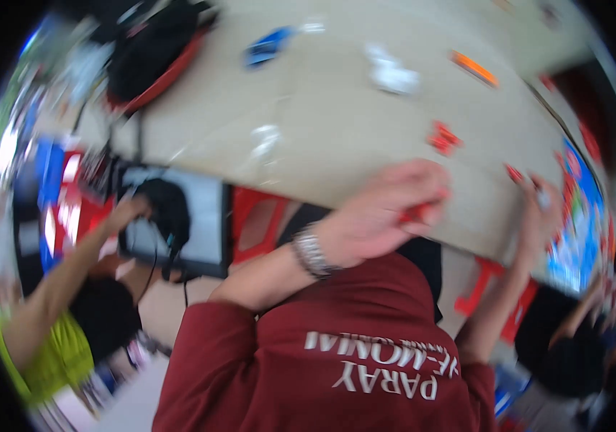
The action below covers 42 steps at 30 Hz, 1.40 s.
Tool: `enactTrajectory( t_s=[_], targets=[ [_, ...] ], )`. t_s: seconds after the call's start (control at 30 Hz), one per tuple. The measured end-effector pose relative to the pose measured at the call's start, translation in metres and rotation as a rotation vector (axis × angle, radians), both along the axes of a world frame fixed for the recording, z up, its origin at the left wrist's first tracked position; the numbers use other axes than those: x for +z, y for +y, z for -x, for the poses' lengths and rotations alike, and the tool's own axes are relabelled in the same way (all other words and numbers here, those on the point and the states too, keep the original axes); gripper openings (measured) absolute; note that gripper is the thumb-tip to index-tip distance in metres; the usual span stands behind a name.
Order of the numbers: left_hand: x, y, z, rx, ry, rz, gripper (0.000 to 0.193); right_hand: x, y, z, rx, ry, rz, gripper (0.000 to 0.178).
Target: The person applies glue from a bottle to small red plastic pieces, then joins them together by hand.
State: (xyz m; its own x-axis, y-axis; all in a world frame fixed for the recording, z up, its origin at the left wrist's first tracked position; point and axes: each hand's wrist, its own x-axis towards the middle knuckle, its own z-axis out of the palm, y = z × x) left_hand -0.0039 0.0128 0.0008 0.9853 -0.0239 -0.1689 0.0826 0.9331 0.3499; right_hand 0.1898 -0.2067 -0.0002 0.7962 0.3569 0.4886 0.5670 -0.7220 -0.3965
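Note:
My left hand [387,205], with a metal watch band [311,252] on its wrist, is over the near edge of the table. Its fingers curl round a small red piece [416,214] whose kind I cannot make out. Farther right, my right hand [542,205] is at the tabletop with its fingers drawn together. Right at its fingertips is another small red piece [514,173], blurred. Between and beyond the hands lies a little cluster of red pieces [443,138] on the table.
On the beige table [337,122] are a crumpled white bag [392,72], an orange bar-shaped thing [475,68], a blue packet [268,47] and a black-and-red bag [153,57]. A colourful printed sheet [578,216] is at right. Someone in yellow-green [52,353] reaches in at left.

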Motion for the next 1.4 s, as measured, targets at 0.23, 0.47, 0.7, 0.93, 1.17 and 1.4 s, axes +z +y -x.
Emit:
enactTrajectory(
  t_s=[0.23,0.47,0.7,0.93,1.17,1.4],
  targets=[
    [-0.004,-0.02,0.002,0.04,-0.019,0.112,0.039,0.013,0.003,0.016,0.046,0.416,-0.454,0.026],
    [0.005,-0.013,0.002,0.012,-0.062,0.057,0.041,0.023,0.02,0.035,0.33,0.697,-0.7,0.039],
    [-0.001,-0.013,0.003,0.077,-0.078,0.022,0.021,0.029,0.052,0.07,0.509,0.998,-0.794,0.051],
    [0.006,-0.01,-0.001,0.087,-0.076,0.022,0.02,0.032,0.058,0.081,0.555,0.914,-0.673,0.046],
    [0.007,-0.02,0.0,0.077,-0.076,-0.019,0.018,0.031,0.048,0.079,0.62,0.842,-0.654,0.042],
    [0.014,-0.023,-0.002,0.032,-0.048,-0.084,0.023,0.038,0.04,0.074,0.56,0.822,-0.683,0.048]
  ],
)
